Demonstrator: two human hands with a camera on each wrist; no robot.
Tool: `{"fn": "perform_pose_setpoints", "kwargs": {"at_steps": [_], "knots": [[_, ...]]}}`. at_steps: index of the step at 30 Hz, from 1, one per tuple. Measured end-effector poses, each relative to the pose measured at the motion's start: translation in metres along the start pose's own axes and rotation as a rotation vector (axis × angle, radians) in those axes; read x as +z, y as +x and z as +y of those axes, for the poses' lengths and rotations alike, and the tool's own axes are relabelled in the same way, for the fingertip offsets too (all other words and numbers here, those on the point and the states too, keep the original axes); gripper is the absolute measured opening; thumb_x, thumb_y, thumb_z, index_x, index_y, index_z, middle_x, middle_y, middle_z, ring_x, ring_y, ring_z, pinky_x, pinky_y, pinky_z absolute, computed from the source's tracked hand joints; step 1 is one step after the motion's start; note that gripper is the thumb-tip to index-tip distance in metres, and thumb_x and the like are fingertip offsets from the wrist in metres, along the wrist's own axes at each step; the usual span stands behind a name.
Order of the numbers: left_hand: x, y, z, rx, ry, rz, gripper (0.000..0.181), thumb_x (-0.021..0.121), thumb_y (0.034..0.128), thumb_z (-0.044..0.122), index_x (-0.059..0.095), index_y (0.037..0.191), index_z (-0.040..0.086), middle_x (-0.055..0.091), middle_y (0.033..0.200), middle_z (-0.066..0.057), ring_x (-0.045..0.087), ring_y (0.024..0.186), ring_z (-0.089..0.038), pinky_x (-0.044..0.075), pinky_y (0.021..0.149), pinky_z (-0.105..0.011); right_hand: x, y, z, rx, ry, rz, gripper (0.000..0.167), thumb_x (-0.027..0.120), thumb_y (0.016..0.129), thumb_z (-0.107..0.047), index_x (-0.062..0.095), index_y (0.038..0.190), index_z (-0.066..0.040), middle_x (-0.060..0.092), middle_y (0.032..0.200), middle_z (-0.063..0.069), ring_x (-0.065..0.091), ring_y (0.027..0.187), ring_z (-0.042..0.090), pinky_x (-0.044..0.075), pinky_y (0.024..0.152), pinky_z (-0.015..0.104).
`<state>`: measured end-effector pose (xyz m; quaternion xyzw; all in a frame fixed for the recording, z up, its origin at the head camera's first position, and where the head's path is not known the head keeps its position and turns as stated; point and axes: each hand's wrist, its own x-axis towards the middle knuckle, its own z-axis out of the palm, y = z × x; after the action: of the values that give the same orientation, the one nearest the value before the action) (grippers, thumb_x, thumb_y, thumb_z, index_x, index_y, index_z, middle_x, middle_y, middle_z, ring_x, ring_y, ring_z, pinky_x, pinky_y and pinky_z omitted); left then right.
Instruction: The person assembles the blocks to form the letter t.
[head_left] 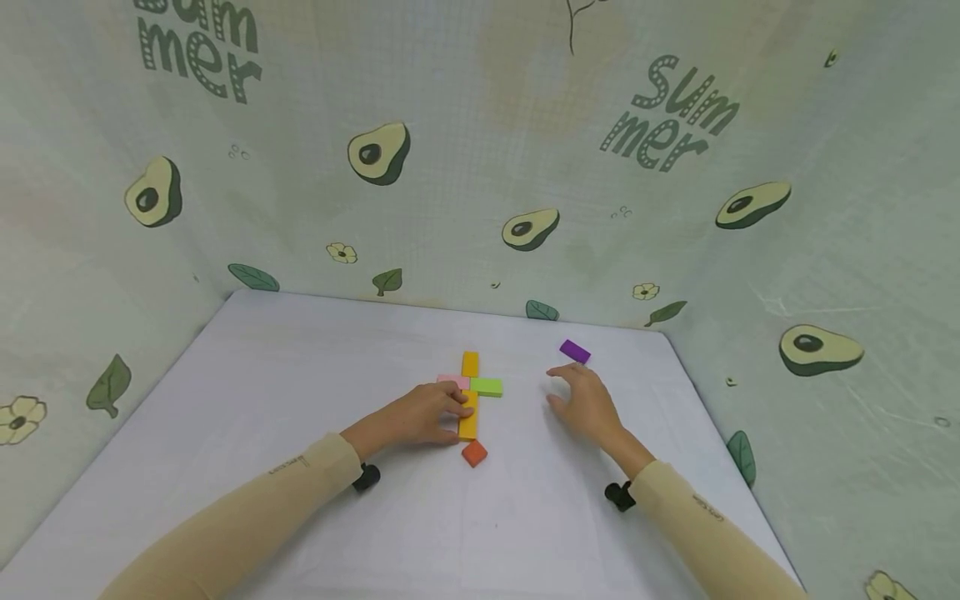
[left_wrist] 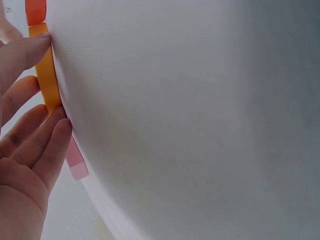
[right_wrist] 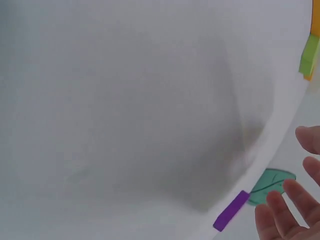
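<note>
My left hand (head_left: 423, 414) holds a long yellow-orange block (head_left: 468, 427) flat on the table, thumb near its close end and fingertips farther along it. Beyond that block, a pink block (head_left: 452, 379) and a lime green block (head_left: 487, 387) meet side by side, the pink one partly behind my fingers. A second yellow-orange block (head_left: 470, 363) extends away from them. Just below the held block lies an orange-red block (head_left: 475, 453), turned like a diamond. My right hand (head_left: 588, 406) hovers with parted, loosely bent fingers, holding nothing, close to a purple block (right_wrist: 231, 211).
A white cloth covers the table (head_left: 337, 358). Fabric walls (head_left: 450, 167) printed with avocados, leaves and lettering rise at the back and both sides. The purple block lies apart from the others, near the table's back right. A dark wrist camera (head_left: 619, 496) sits under the right forearm.
</note>
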<state>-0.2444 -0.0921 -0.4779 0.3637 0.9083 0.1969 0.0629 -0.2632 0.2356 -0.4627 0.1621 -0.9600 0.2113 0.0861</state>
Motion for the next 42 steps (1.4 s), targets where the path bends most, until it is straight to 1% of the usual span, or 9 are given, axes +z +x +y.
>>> {"fn": "perform_pose_setpoints", "kwargs": {"at_steps": [3, 7, 14, 19, 25, 28, 32, 38, 42], "knots": [[0.001, 0.0, 0.001, 0.001, 0.004, 0.003, 0.05, 0.087, 0.0912, 0.03, 0.074, 0.136, 0.012, 0.068, 0.133, -0.003, 0.064, 0.124, -0.02, 0.053, 0.108, -0.039, -0.003, 0.011, 0.013, 0.028, -0.003, 0.017, 0.042, 0.082, 0.092, -0.012, 0.072, 0.131, -0.002, 0.066, 0.134, 0.022, 0.06, 0.129, 0.045, 0.047, 0.112, 0.061], [0.002, 0.0, 0.002, 0.002, 0.012, 0.01, 0.05, 0.087, 0.091, 0.03, 0.074, 0.136, 0.012, 0.068, 0.132, -0.003, 0.064, 0.123, -0.02, 0.054, 0.107, -0.039, -0.005, 0.025, 0.027, 0.066, 0.001, 0.026, 0.046, 0.08, 0.093, -0.012, 0.068, 0.135, 0.001, 0.061, 0.139, 0.026, 0.055, 0.133, 0.046, 0.043, 0.115, 0.061], [0.004, -0.001, 0.004, 0.005, 0.014, 0.011, 0.05, 0.086, 0.0919, 0.03, 0.074, 0.137, 0.012, 0.067, 0.133, -0.004, 0.063, 0.124, -0.021, 0.053, 0.108, -0.041, -0.003, 0.044, 0.048, 0.134, 0.015, 0.006, 0.05, 0.077, 0.096, -0.014, 0.063, 0.141, 0.002, 0.055, 0.145, 0.028, 0.052, 0.136, 0.048, 0.04, 0.118, 0.061], [0.005, 0.0, 0.004, 0.012, 0.019, 0.012, 0.05, 0.086, 0.0919, 0.031, 0.074, 0.137, 0.012, 0.067, 0.133, -0.004, 0.063, 0.124, -0.02, 0.053, 0.108, -0.039, -0.003, 0.051, 0.06, 0.156, 0.004, -0.015, 0.05, 0.075, 0.097, -0.012, 0.062, 0.142, 0.003, 0.053, 0.146, 0.031, 0.051, 0.136, 0.051, 0.039, 0.118, 0.062], [0.007, 0.0, 0.004, -0.005, 0.016, 0.006, 0.049, 0.086, 0.0916, 0.03, 0.074, 0.136, 0.012, 0.067, 0.132, -0.003, 0.063, 0.123, -0.02, 0.054, 0.107, -0.037, 0.002, 0.057, 0.072, 0.19, 0.009, -0.045, 0.049, 0.072, 0.098, -0.01, 0.06, 0.144, 0.003, 0.05, 0.148, 0.033, 0.047, 0.138, 0.053, 0.038, 0.118, 0.063], [0.008, 0.0, 0.004, -0.011, 0.019, 0.004, 0.05, 0.087, 0.0914, 0.03, 0.074, 0.136, 0.013, 0.068, 0.132, -0.003, 0.063, 0.124, -0.02, 0.054, 0.108, -0.037, 0.005, 0.06, 0.078, 0.201, 0.002, -0.064, 0.048, 0.07, 0.1, -0.011, 0.059, 0.145, 0.003, 0.05, 0.147, 0.033, 0.048, 0.137, 0.052, 0.039, 0.118, 0.063], [0.008, 0.0, 0.003, -0.012, 0.025, 0.004, 0.05, 0.087, 0.0911, 0.03, 0.074, 0.136, 0.013, 0.068, 0.133, -0.002, 0.063, 0.124, -0.019, 0.053, 0.108, -0.037, 0.006, 0.062, 0.083, 0.179, -0.016, -0.071, 0.046, 0.068, 0.1, -0.008, 0.06, 0.143, 0.006, 0.055, 0.142, 0.034, 0.053, 0.133, 0.052, 0.04, 0.117, 0.063], [0.007, 0.0, 0.003, -0.009, 0.017, 0.006, 0.051, 0.087, 0.0913, 0.031, 0.074, 0.137, 0.012, 0.068, 0.133, -0.002, 0.063, 0.123, -0.019, 0.053, 0.108, -0.037, 0.007, 0.065, 0.09, 0.122, -0.035, -0.051, 0.041, 0.068, 0.097, -0.004, 0.064, 0.136, 0.008, 0.063, 0.131, 0.033, 0.059, 0.125, 0.051, 0.045, 0.112, 0.062], [0.007, 0.0, 0.003, -0.015, 0.016, 0.001, 0.051, 0.086, 0.0917, 0.032, 0.073, 0.138, 0.013, 0.067, 0.134, -0.001, 0.062, 0.124, -0.018, 0.053, 0.109, -0.036, 0.007, 0.066, 0.092, 0.112, -0.038, -0.04, 0.038, 0.067, 0.098, -0.003, 0.066, 0.134, 0.008, 0.065, 0.129, 0.033, 0.06, 0.125, 0.051, 0.045, 0.112, 0.061]]}}
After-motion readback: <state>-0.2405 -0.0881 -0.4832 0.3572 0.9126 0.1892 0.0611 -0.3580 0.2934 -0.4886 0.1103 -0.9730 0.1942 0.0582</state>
